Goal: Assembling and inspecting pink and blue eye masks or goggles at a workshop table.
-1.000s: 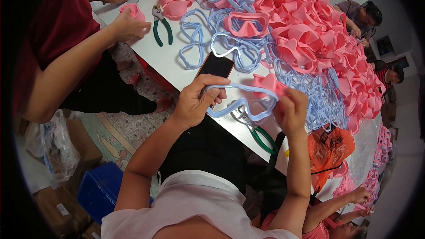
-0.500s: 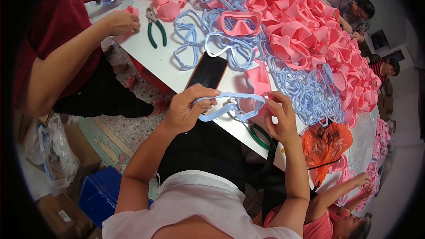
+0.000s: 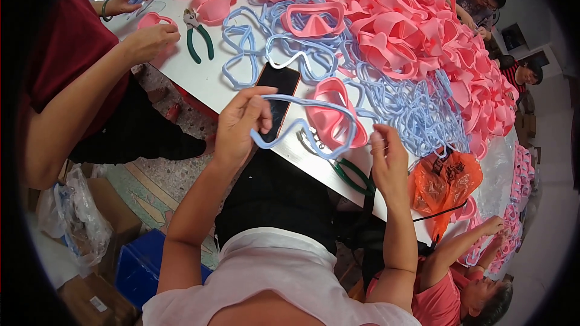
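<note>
My left hand (image 3: 237, 124) grips one end of a light-blue dive-mask frame (image 3: 296, 101), held up over the table's near edge. My right hand (image 3: 389, 160) is apart from the frame, just to its right. Its thumb and forefinger are pinched together; whatever lies between them is too small to name. Behind the frame is a pink mask skirt (image 3: 324, 111), partly crossed by the frame's blue rim. Beneath them rest green-handled pliers (image 3: 353, 176). A dark phone (image 3: 283, 84) lies beyond my left hand, partly covered by it.
Pink mask skirts (image 3: 393, 30) are heaped across the back, with tangled blue frames (image 3: 405, 105) before them. An orange plastic bag (image 3: 446, 184) sits at right. Another pair of green-handled pliers (image 3: 198, 36) lies near a co-worker's hand (image 3: 148, 42) at left. Other people work around the table.
My right hand has come off the blue frame and moved slightly right. My left hand has raised the frame, which now hangs tilted. The pink skirt behind it shows at a different angle.
</note>
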Demonstrator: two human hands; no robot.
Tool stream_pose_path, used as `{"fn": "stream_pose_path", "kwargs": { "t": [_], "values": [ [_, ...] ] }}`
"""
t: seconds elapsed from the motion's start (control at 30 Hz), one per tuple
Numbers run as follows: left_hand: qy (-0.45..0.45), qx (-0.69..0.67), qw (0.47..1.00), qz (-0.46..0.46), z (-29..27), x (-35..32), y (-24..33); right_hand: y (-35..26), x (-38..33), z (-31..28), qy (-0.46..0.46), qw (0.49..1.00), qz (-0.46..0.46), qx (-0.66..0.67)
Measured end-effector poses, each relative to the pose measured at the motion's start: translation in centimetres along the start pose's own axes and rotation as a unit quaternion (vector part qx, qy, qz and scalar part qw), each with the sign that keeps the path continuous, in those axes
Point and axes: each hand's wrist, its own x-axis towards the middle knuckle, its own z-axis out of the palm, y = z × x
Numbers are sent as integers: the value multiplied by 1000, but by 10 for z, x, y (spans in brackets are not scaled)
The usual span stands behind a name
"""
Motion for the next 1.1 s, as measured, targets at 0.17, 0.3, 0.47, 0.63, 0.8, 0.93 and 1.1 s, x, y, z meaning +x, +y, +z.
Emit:
{"fn": "stream_pose_path", "kwargs": {
  "t": [0.17, 0.3, 0.47, 0.63, 0.8, 0.93, 1.1],
  "values": [
    [-92, 39, 992, -79, 24, 28, 2, -6, -12, 0, 21, 968, -8, 251],
    [-175, 146, 967, -112, 32, 51, -3, 2, -19, 13, 15, 970, 15, 243],
    [-213, 405, 883, 102, 34, 70, -10, 7, -25, 33, 91, 983, 17, 158],
    [-191, 449, 869, 86, 31, 91, -30, 7, -17, 39, 129, 989, 10, 70],
    [-231, 455, 859, 48, 30, 107, -29, 5, -8, 35, 87, 986, 33, 141],
    [-244, 461, 853, 33, 33, 113, -28, 7, -2, 36, 98, 990, 20, 102],
    [-289, 447, 846, -45, 29, 113, -22, 4, 0, 36, 123, 989, -6, 75]
  ]
}}
